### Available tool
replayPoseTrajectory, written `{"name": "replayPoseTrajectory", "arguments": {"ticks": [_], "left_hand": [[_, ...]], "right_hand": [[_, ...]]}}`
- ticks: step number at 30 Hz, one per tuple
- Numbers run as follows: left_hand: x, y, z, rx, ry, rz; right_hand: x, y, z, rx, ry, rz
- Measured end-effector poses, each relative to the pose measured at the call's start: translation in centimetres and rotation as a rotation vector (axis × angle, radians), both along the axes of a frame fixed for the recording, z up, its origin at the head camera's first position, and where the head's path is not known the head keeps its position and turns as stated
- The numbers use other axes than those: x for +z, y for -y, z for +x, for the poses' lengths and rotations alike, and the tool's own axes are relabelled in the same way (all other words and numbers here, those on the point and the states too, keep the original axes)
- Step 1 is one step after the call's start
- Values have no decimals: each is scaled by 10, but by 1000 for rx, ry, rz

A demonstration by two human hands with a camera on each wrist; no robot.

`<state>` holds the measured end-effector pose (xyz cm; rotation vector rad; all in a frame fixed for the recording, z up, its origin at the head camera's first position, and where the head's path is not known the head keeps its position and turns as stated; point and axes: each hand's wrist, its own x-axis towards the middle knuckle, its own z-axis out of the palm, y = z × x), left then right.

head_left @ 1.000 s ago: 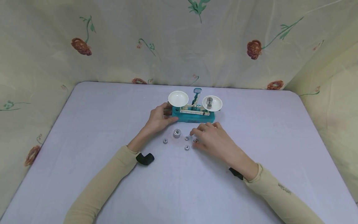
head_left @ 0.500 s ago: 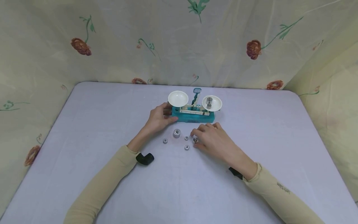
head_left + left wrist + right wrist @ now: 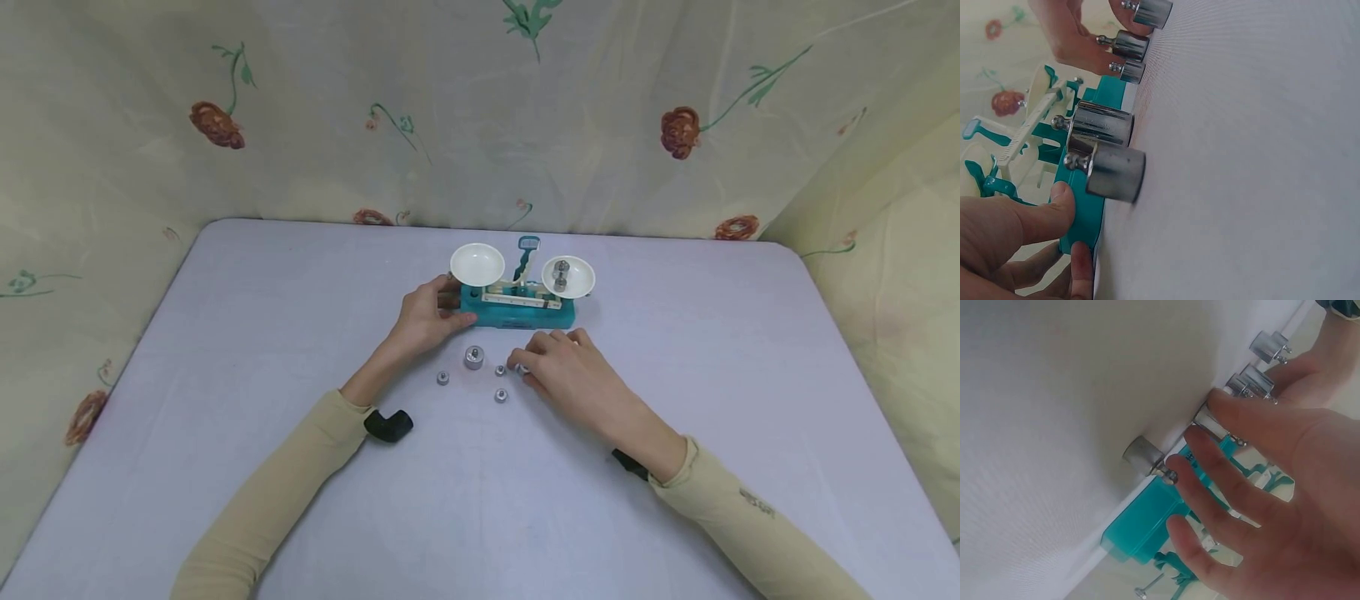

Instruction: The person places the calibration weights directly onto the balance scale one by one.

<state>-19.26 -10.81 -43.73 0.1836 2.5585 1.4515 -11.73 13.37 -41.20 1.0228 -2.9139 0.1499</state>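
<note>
A teal balance scale (image 3: 517,315) with two white pans stands toward the back of the table. My left hand (image 3: 424,321) grips the left end of its base, thumb in front and fingers behind. The right pan (image 3: 581,282) bears metal weights (image 3: 561,275); the left pan (image 3: 477,265) bears nothing. Before the scale, my right hand (image 3: 573,375) pinches a small metal weight (image 3: 1207,424) between thumb and index finger, the other fingers loosely bent. Another weight (image 3: 1143,456), by my middle fingertip in the right wrist view, is hidden under the hand in the head view.
Several loose knobbed weights stand on the table between my hands: a large weight (image 3: 474,358), and small weights left (image 3: 443,378), middle (image 3: 500,371) and nearer (image 3: 501,396). The white-covered table (image 3: 337,275) meets a flowered curtain (image 3: 450,108) at the back.
The fingers of my right hand have closed around the small weight, which has moved slightly back and is now more covered. My left hand and the scale stay put.
</note>
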Motion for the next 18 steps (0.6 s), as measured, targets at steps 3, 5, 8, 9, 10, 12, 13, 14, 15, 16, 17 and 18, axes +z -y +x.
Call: {"name": "replayPoseTrajectory", "arguments": {"ticks": [3,5,8,9,10,12,13,14,15,16,17,18], "left_hand": [[0,0,0,0,1,2],[-1,0,0,0,-2,-1],[-1,0,0,-2,-6,1],[-2,0,0,-2,-7,1],[-2,0,-1,-3,-8,1],[-1,0,0,-2,-5,4],[-1,0,0,-2,-3,4],[-1,0,0,-2,-1,1],[-1,0,0,0,1,1],[-1,0,0,0,2,1],[-1,-1,0,1,3,2],[-1,0,0,0,3,2]], "right_hand": [[-1,0,0,-2,-14,-5],[-1,1,0,2,-22,-3],[-2,1,1,7,-31,3],[-1,1,1,9,-34,7],[-1,1,1,8,-35,8],[-1,1,1,7,-40,12],[0,1,1,7,-42,13],[0,1,1,7,-43,15],[1,1,1,6,-44,16],[1,0,1,5,-46,19],[1,0,1,5,-48,21],[1,0,1,5,-49,22]]}}
